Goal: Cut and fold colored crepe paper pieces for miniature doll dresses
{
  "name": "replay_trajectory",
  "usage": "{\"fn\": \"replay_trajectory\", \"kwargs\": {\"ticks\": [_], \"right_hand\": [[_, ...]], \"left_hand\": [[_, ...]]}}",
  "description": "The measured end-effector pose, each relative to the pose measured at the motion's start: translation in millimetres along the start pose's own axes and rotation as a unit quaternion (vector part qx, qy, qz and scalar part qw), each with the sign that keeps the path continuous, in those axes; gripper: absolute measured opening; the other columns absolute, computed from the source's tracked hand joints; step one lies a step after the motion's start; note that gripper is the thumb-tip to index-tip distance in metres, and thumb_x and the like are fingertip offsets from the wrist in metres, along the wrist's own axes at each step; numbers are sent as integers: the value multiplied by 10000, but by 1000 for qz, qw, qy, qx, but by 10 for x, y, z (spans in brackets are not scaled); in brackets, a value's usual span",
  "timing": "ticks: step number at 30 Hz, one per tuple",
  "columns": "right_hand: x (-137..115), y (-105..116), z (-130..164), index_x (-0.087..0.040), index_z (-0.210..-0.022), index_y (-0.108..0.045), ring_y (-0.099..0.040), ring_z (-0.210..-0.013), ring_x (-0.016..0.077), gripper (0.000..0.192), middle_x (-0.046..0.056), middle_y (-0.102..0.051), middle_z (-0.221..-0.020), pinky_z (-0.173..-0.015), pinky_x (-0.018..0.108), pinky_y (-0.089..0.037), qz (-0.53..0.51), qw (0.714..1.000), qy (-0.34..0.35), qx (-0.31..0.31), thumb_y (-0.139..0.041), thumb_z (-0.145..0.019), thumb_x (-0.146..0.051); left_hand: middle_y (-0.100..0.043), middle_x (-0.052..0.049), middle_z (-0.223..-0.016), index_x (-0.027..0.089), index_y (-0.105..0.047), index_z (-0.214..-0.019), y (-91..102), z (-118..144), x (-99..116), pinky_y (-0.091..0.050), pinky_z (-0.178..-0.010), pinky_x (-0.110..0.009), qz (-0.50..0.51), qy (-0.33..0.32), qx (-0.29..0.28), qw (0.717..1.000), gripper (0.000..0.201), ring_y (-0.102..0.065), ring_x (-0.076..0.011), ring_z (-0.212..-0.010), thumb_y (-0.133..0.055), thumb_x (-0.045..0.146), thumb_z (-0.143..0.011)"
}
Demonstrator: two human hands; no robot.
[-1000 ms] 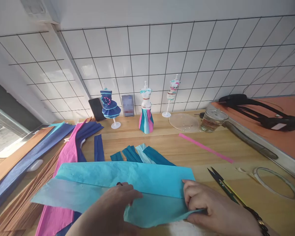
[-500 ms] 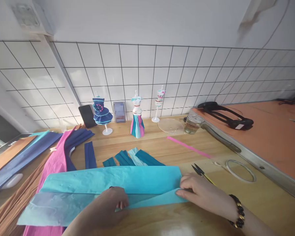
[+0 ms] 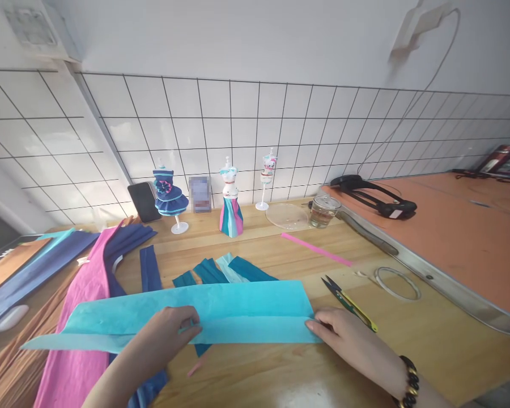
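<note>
Turquoise sheet material (image 3: 255, 300), thin and creased into a lighter band along its near side, stretched from left to right across a wooden tabletop (image 3: 246, 379), directly before a person's two bare hands. Whether it was paper or cloth could not be told. Its long axis ran crosswise, roughly parallel to the tiled wall (image 3: 272, 130) behind.

The right hand (image 3: 340, 337) was at the sheet's right end, thumb and fingertips pinched together on the edge near the crease. The left hand (image 3: 174, 326) reached in from the near side to about the middle of the length, its curled fingers and thumb closed on the lighter band; how far the fingertips went underneath was hidden. Most of the sheet therefore lay away from the right hand, toward the left. The left hand was the nearer one to the far left tip, which no fingers touched and which lay over a pink length (image 3: 85, 294).

Teal strips (image 3: 253, 268) showed just beyond the sheet's far edge. Yellow-handled snips (image 3: 351, 306) lay just past the right hand, and three small dress forms (image 3: 230, 215) stood near the wall.
</note>
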State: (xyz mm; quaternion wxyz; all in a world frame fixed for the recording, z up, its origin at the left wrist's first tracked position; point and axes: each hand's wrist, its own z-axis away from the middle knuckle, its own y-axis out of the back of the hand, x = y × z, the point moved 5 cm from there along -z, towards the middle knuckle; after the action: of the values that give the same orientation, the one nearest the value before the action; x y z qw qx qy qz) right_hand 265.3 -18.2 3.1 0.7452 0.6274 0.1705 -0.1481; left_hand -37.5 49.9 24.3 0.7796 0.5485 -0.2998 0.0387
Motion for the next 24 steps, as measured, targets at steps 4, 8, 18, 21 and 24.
{"fn": "replay_trajectory", "kwargs": {"ticks": [4,8,18,21,24], "right_hand": [[18,-28,17,-208,-565,-315,-509,-600,161,392,3,-530,-600,-553,260,-310,30,999,-20,18,-320,-898,-414],[27,-48,22,-208,-566,-352,-530,-611,171,399,10,-570,-612,-574,271,-323,36,998,-29,30,-320,-899,-427],[122,-132,18,-216,-575,-448,-556,-616,176,434,0,-596,-616,-590,287,-336,28,998,-38,49,-320,-887,-488],[128,-134,9,-217,-566,-441,-551,-598,171,448,-7,-589,-596,-585,288,-340,34,997,-40,50,-315,-883,-507],[134,-137,7,-221,-565,-449,-554,-597,174,456,-7,-586,-585,-585,290,-350,39,997,-36,56,-306,-881,-518]], "left_hand": [[-664,-18,-742,209,-623,-707,49,-11,-131,-351,-604,-272,-36,31,-5,999,252,-583,-208,-711,-441,359,-796],[-647,-10,-733,204,-606,-699,105,11,-194,-345,-599,-271,-53,56,3,997,280,-575,-199,-710,-420,385,-803],[-608,-13,-700,189,-558,-633,135,51,-364,-330,-581,-270,-50,89,14,995,269,-553,-196,-692,-451,395,-770],[-595,-6,-692,187,-554,-633,132,58,-382,-328,-571,-262,-38,97,9,994,244,-543,-183,-678,-459,374,-757],[-587,-1,-680,186,-554,-629,138,62,-375,-326,-569,-260,-40,100,9,994,235,-534,-176,-669,-455,360,-753]]}}
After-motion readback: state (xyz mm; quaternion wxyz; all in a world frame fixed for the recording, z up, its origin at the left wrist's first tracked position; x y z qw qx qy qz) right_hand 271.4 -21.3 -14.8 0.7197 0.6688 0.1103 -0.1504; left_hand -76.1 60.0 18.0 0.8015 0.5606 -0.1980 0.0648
